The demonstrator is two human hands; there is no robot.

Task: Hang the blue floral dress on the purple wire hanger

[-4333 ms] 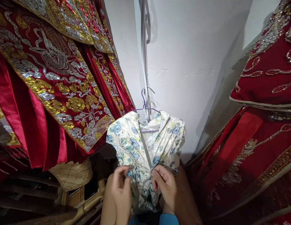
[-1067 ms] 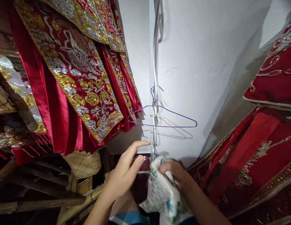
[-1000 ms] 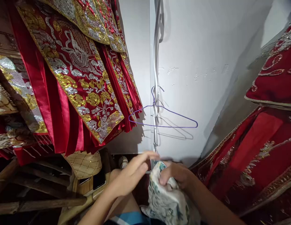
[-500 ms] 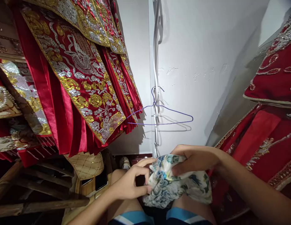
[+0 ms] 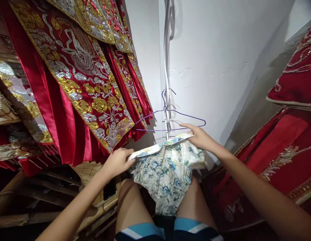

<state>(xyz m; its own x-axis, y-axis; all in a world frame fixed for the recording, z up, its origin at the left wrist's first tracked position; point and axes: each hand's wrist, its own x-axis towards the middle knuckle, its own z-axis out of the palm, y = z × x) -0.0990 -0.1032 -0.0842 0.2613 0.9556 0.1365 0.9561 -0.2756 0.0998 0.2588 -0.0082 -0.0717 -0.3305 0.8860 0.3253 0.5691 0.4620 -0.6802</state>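
Note:
Between my hands a white garment with a blue, green and yellow floral print (image 5: 168, 177) hangs stretched by its upper band, which looks like a collar. My left hand (image 5: 119, 162) pinches the band's left end. At the other end my right hand (image 5: 199, 136) grips the band between thumb and fingers, its index finger pointing up and left. The cloth falls in wrinkles over my thighs. Just above the band, a purple wire hanger (image 5: 170, 110) hangs on a white strap on the wall, bare of clothing; my right fingertip overlaps its lower bar in view.
Red costumes with gold and silver embroidery (image 5: 95, 83) hang at the left. A red beaded garment (image 5: 278, 144) hangs at the right. Bamboo furniture (image 5: 27, 217) stands low on the left, with a dark phone-like object (image 5: 109, 190) on it. The white wall (image 5: 208, 50) lies ahead.
The bunched floral garment is now spread out, its band pulled straight. My hands have moved apart and upward, each to one end of the band.

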